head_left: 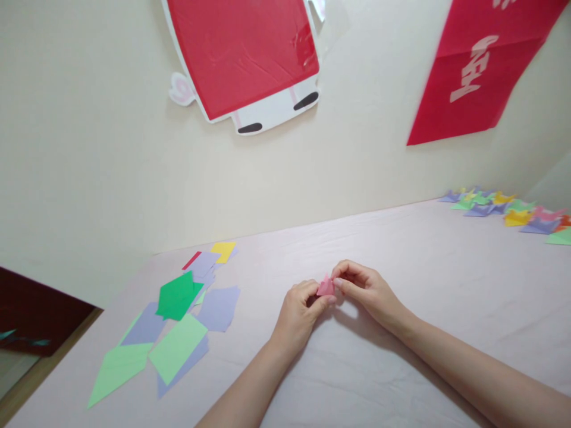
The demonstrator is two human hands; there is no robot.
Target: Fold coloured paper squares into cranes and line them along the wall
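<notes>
A small pink folded paper piece point(326, 286) is held between my two hands, a little above the pale cloth-covered surface point(383, 380). My left hand point(301, 309) pinches it from the left, with the thumb along its lower edge. From the right, my right hand point(366, 291) grips its upper right corner between thumb and forefinger. Pointed flaps stand up on the folded paper. The fingers partly hide its sides.
Loose paper sheets lie at the left, among them a dark green sheet point(178, 296), a light green sheet point(178, 348) and a purple sheet point(219, 308). Several folded paper pieces point(540, 226) stand in rows at the far right. A wall point(267, 190) rises behind.
</notes>
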